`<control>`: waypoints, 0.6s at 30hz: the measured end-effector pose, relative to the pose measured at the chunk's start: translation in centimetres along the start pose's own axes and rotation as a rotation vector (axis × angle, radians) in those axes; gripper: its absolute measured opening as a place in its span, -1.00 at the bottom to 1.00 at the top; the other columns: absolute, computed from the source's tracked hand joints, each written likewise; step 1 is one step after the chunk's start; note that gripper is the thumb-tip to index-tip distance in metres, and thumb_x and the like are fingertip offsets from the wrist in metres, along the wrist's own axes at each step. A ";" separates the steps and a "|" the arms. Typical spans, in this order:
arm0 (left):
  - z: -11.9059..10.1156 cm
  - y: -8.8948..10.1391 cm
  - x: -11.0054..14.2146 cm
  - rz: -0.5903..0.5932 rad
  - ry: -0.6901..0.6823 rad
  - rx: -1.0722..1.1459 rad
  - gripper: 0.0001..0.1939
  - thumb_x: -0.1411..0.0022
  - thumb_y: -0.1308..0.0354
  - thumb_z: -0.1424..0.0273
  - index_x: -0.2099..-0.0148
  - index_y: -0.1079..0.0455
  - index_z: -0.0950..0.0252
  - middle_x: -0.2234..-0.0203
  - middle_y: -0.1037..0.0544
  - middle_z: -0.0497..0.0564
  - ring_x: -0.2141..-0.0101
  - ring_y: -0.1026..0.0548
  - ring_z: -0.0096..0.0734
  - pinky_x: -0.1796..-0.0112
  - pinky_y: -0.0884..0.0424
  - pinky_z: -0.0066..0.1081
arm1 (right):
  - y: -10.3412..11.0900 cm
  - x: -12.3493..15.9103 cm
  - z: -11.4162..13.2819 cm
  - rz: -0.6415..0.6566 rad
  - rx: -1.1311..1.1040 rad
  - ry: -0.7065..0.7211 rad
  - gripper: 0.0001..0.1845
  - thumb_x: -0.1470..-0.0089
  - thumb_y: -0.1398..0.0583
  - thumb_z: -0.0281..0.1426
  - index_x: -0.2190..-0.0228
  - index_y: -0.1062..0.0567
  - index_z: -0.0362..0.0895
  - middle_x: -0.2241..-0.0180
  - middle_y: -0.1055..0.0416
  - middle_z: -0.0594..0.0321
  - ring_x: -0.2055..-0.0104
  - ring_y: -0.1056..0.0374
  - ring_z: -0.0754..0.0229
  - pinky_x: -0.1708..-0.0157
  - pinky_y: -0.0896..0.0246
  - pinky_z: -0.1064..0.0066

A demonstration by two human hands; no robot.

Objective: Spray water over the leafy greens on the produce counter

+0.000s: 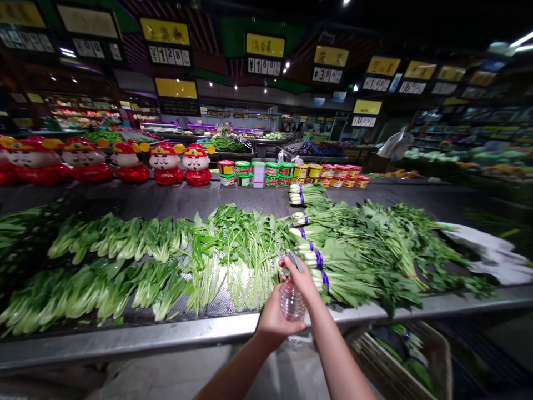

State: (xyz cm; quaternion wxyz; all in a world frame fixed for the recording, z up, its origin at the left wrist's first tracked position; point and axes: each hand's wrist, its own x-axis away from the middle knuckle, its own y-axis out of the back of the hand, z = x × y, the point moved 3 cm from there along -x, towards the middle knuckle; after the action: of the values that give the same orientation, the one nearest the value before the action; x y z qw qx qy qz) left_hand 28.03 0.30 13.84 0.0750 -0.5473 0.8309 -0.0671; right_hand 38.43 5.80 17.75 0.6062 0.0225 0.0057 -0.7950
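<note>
A clear, ribbed plastic spray bottle (292, 301) with a grey head is held in front of me, over the front edge of the vegetable stand. My left hand (273, 315) wraps around its lower body. Around its upper part is my right hand (305, 282), closed, with the grey piece showing above the fingers. Just beyond the hands lie loose leafy green stems (245, 255) on a perforated metal surface. To the right are bundles of greens (353, 272) with purple bands around their white stalks. Rows of small bok choy (104, 289) spread out to the left.
A metal rim (200, 333) runs along the stand's front. Red figurines (166, 164) and stacked small tubs (272, 173) line the back ledge. A white cloth (487, 250) lies at right. Below, a crate (441, 355) holds more greens. Price signs (265, 53) hang overhead.
</note>
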 end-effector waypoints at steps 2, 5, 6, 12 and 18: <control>0.2 -0.5 -0.2 -0.012 -0.059 -0.058 -0.15 0.37 -0.39 0.56 -0.06 -0.23 0.21 0.07 -0.43 0.07 0.04 -0.39 -0.07 0.01 -0.31 -0.24 | 0.9 0.2 0.5 -0.031 0.005 0.004 -0.48 0.08 -0.17 -0.02 0.15 -0.44 -0.07 0.30 -0.48 0.13 0.24 -0.41 0.05 0.50 -0.36 0.34; 0.6 -1.3 -0.1 0.006 -0.067 -0.097 -0.16 0.38 -0.40 0.56 -0.04 -0.25 0.20 0.12 -0.46 0.05 0.08 -0.42 -0.07 0.03 -0.32 -0.23 | 2.0 0.7 0.9 -0.067 0.044 -0.013 -0.51 0.08 -0.16 0.01 0.23 -0.46 -0.07 0.40 -0.47 0.16 0.34 -0.41 0.04 0.57 -0.32 0.32; 0.8 -1.6 0.1 0.020 -0.059 -0.098 -0.17 0.38 -0.40 0.55 -0.03 -0.26 0.20 0.14 -0.46 0.04 0.10 -0.43 -0.08 0.05 -0.34 -0.23 | 2.2 0.9 0.8 -0.072 0.059 -0.019 -0.54 0.09 -0.15 0.03 0.30 -0.47 -0.07 0.45 -0.46 0.17 0.39 -0.40 0.04 0.60 -0.30 0.32; 1.5 -1.9 1.5 0.044 0.000 -0.115 -0.15 0.41 -0.43 0.52 -0.03 -0.27 0.15 0.15 -0.47 0.01 0.12 -0.43 -0.07 0.06 -0.34 -0.22 | 2.9 2.4 -0.4 -0.096 0.045 -0.051 -0.56 0.07 -0.15 0.04 0.44 -0.44 -0.09 0.56 -0.43 0.20 0.49 -0.38 0.09 0.63 -0.26 0.35; 1.4 -1.7 2.1 0.023 -0.042 -0.171 -0.14 0.41 -0.43 0.49 -0.04 -0.26 0.16 0.13 -0.46 0.01 0.09 -0.41 -0.06 0.03 -0.32 -0.20 | 3.2 3.4 -0.5 -0.086 0.006 0.030 -0.52 0.15 -0.28 -0.10 0.22 -0.46 -0.12 0.25 -0.48 0.13 0.23 -0.41 0.04 0.41 -0.37 0.32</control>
State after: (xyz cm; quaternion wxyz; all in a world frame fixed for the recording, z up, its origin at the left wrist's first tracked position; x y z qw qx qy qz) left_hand 29.01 -2.34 12.71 0.0462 -0.5436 0.8379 0.0162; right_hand 40.62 1.74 17.14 0.5714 0.0359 0.0134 -0.8198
